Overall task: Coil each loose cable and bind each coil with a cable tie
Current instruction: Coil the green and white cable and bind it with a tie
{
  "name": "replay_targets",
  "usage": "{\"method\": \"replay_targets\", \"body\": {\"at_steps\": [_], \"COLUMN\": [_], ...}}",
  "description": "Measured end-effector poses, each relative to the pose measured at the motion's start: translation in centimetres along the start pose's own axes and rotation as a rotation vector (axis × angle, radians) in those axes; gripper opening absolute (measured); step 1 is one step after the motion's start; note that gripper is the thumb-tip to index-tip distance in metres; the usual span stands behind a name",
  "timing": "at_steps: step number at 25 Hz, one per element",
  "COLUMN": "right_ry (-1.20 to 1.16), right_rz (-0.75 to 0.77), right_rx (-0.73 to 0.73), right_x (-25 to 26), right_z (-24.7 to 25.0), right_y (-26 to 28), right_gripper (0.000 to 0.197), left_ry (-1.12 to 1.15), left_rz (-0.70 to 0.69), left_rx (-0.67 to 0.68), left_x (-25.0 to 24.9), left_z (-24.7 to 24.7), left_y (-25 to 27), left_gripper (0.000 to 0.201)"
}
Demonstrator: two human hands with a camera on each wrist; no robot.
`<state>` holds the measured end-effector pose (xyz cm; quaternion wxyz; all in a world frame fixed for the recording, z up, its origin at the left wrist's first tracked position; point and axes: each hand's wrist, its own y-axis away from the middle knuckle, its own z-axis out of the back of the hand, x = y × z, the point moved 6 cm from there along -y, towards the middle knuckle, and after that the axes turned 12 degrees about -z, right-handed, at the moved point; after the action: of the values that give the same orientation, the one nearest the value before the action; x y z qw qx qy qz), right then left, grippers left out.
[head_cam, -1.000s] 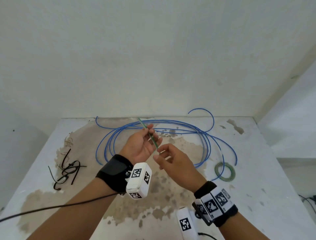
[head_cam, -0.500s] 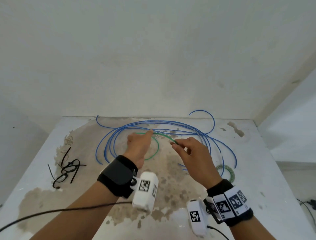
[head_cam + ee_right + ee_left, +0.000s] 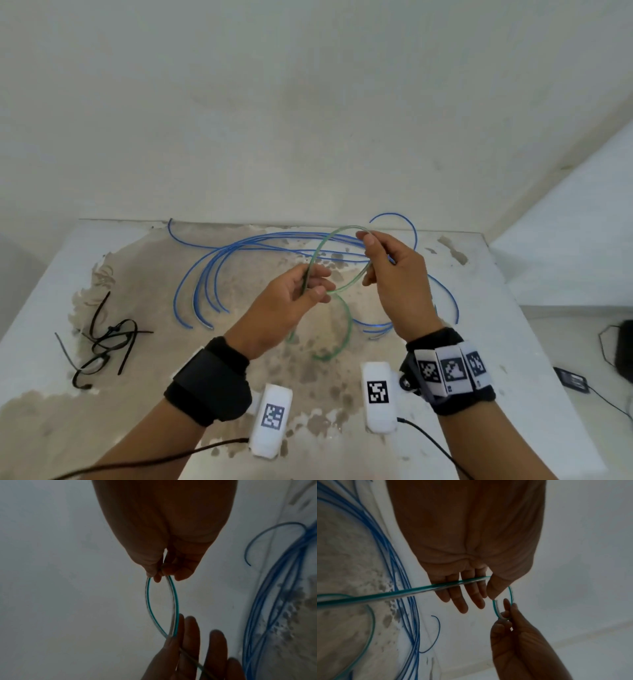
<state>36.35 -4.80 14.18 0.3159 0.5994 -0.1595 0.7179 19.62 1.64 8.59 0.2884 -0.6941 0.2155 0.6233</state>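
Note:
A thin green cable (image 3: pixel 334 231) forms one raised loop between my hands, and its slack (image 3: pixel 346 329) hangs in a second loop down to the table. My left hand (image 3: pixel 313 286) pinches the loop's near side between thumb and fingers. My right hand (image 3: pixel 370 257) grips the loop's far side. In the left wrist view the green cable (image 3: pixel 402 593) crosses my straight left fingers (image 3: pixel 465 597). In the right wrist view my right hand (image 3: pixel 159 574) pinches both strands of the green loop (image 3: pixel 175 601). A long blue cable (image 3: pixel 205 274) lies spread loosely over the table behind my hands.
Several black cable ties (image 3: pixel 102 342) lie in a tangle on the left of the stained white table (image 3: pixel 513 377). A wall stands right behind the table. Dark devices with wires (image 3: pixel 575 380) lie on the floor to the right.
Both hands rose from low over the table. The right hand carried the green cable round, so a stretched length became a closed loop held between both hands.

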Motion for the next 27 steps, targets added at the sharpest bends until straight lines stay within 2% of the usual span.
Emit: {"method": "replay_targets", "body": {"at_steps": [5, 8, 11, 15, 18, 22, 27], "right_ry": [-0.274, -0.378, -0.309, -0.124, -0.117, -0.102, -0.067], "right_rz": [-0.148, -0.234, -0.275, -0.254, -0.23, -0.222, -0.24], "right_rx": [0.03, 0.118, 0.239, 0.322, 0.327, 0.417, 0.516], "right_x": [-2.0, -2.7, -3.4, -3.3, -2.2, -1.6, -1.0], "right_z": [-2.3, -4.5, -6.7, -7.5, -7.2, -8.0, -9.0], "right_y": [-0.3, -0.1, 1.0, 1.5, 1.2, 2.2, 3.5], "right_gripper": [0.019, 0.018, 0.016, 0.018, 0.023, 0.022, 0.021], "left_ry": [0.265, 0.351, 0.32, 0.308, 0.295, 0.171, 0.052], "left_rz": [0.097, 0.07, 0.02, 0.075, 0.137, 0.208, 0.229], "left_rx": [-0.136, -0.235, -0.291, -0.211, -0.121, 0.043, 0.091], "left_x": [0.5, -0.2, -0.8, -1.1, -1.4, -1.5, -1.6], "left_z": [0.9, 1.6, 2.6, 3.9, 4.5, 4.9, 5.6], "left_y": [0.5, 0.6, 0.2, -0.3, -0.2, 0.5, 1.1], "left_gripper": [0.022, 0.023, 0.021, 0.02, 0.02, 0.022, 0.022]}}
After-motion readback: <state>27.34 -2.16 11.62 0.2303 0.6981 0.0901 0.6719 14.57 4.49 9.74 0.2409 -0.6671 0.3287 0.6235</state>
